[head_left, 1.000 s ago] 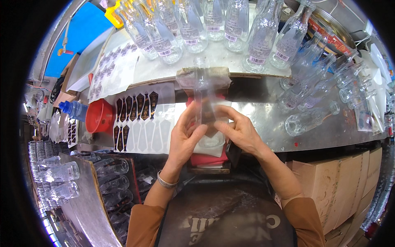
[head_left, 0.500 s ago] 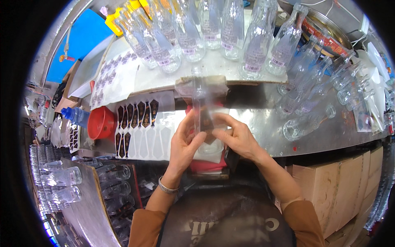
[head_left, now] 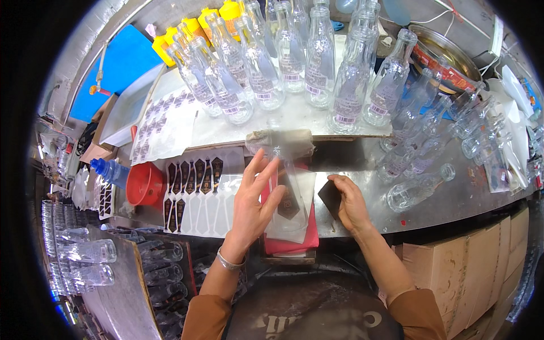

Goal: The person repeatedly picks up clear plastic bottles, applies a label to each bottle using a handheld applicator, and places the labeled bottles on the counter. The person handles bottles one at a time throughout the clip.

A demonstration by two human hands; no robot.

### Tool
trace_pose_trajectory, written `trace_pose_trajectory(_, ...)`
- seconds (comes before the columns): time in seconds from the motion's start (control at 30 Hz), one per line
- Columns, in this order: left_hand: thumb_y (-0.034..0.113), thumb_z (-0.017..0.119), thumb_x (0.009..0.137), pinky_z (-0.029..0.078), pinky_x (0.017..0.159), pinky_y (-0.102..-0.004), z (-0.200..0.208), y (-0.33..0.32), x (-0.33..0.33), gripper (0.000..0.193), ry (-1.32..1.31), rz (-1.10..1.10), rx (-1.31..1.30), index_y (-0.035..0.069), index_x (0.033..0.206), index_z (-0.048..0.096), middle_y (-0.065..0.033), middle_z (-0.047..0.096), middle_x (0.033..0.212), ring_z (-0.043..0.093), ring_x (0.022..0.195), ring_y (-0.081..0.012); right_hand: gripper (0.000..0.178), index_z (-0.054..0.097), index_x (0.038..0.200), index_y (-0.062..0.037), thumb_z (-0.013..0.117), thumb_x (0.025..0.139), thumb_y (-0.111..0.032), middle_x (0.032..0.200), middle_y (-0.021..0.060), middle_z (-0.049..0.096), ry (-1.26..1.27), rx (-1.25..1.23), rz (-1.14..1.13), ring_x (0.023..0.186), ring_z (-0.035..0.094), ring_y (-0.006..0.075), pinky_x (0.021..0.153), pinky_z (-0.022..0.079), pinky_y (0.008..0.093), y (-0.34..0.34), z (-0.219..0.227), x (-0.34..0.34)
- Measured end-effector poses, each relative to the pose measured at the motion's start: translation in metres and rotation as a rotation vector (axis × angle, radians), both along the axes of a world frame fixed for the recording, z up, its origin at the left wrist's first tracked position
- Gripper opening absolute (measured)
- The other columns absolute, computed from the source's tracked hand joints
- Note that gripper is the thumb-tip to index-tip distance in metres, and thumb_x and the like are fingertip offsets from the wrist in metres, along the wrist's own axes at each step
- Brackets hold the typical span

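Note:
A clear glass bottle [head_left: 290,225] lies in front of me, its neck pointing away and resting on a rolled pale cloth [head_left: 309,140]. On its body shows a dark tie-shaped label [head_left: 288,205]. My left hand [head_left: 252,198] is over the bottle's left side, fingers apart and holding nothing; whether it touches the glass I cannot tell. Right of the bottle, my right hand [head_left: 352,207] grips a thin dark flat scraper-like piece [head_left: 329,198] between thumb and fingers. White and red cloths [head_left: 294,245] lie under the bottle.
A sheet of dark tie-shaped labels [head_left: 198,195], partly used, lies at left beside a red bucket [head_left: 145,184]. Several printed bottles [head_left: 345,102] stand on the raised white board. Another bottle [head_left: 419,190] lies on the metal table at right. Cardboard boxes [head_left: 447,260] stand below.
My hands have come apart from around the bottle. The left has opened over its left side; the right has moved away rightward and now shows the dark flat piece. My view has shifted slightly.

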State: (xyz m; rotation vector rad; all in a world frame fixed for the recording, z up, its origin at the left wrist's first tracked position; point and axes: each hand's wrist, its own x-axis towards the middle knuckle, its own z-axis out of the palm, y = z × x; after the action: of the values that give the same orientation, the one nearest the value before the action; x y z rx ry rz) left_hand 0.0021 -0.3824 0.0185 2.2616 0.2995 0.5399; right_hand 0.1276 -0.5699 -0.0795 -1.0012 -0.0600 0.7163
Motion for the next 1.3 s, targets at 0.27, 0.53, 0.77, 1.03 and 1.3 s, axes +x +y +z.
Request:
trace_pose_trajectory(0.27, 0.013, 0.071, 0.091, 0.040, 0.113, -0.0427, -0.002, -0.001, 0.000, 0.053, -0.012, 0.015, -0.002, 0.006, 0.142, 0.058, -0.0185, 0.047, 0.153, 0.049, 0.139, -0.0335, 0.037, 0.055, 0.129, 0.0008, 0.062, 0.092, -0.001, 0.112, 0.0052, 0.059, -0.324, -0.064, 0.085, 0.101, 0.056, 0.0113, 0.094, 0.046, 0.0269, 0.011, 0.049, 0.009)
trace_pose_trajectory(0.53, 0.013, 0.072, 0.090, 0.040, 0.113, -0.0427, -0.004, 0.001, 0.001, 0.056, -0.008, 0.007, 0.005, 0.005, 0.143, 0.056, -0.0182, 0.048, 0.152, 0.049, 0.139, -0.0330, 0.029, 0.064, 0.117, 0.0008, 0.062, 0.088, -0.001, 0.111, 0.0091, 0.068, -1.025, -0.221, 0.051, 0.100, 0.064, 0.0176, 0.088, 0.051, 0.0304, 0.055, 0.094, 0.036)
trace_pose_trajectory(0.77, 0.008, 0.073, 0.089, 0.047, 0.106, -0.0409, -0.016, 0.006, 0.001, 0.071, -0.049, -0.004, -0.040, 0.002, 0.152, 0.041, -0.0179, 0.048, 0.152, 0.053, 0.134, -0.0289, 0.030, 0.065, 0.115, 0.0003, 0.063, 0.085, -0.003, 0.106, 0.0140, 0.069, -1.260, -0.323, -0.107, 0.095, 0.068, 0.0269, 0.086, 0.052, 0.0347, 0.070, 0.100, 0.052)
trace_pose_trajectory(1.03, 0.003, 0.074, 0.087, 0.048, 0.106, -0.0406, -0.017, 0.003, 0.002, 0.082, -0.073, -0.002, -0.126, -0.001, 0.156, 0.031, -0.0175, 0.048, 0.152, 0.053, 0.134, -0.0273, 0.029, 0.066, 0.112, -0.0020, 0.063, 0.084, 0.001, 0.099, 0.0147, 0.065, -1.414, -0.259, 0.049, 0.086, 0.065, 0.0291, 0.078, 0.052, 0.0362, 0.084, 0.115, 0.061)
trace_pose_trajectory(1.3, 0.003, 0.075, 0.086, 0.049, 0.105, -0.0409, -0.019, 0.002, 0.002, 0.086, -0.110, -0.003, -0.122, -0.001, 0.157, 0.028, -0.0179, 0.049, 0.152, 0.054, 0.133, -0.0283, 0.022, 0.065, 0.105, -0.0032, 0.061, 0.084, -0.004, 0.091, 0.0176, 0.061, -1.549, -0.256, 0.100, 0.085, 0.061, 0.0397, 0.076, 0.048, 0.0465, 0.096, 0.130, 0.063)
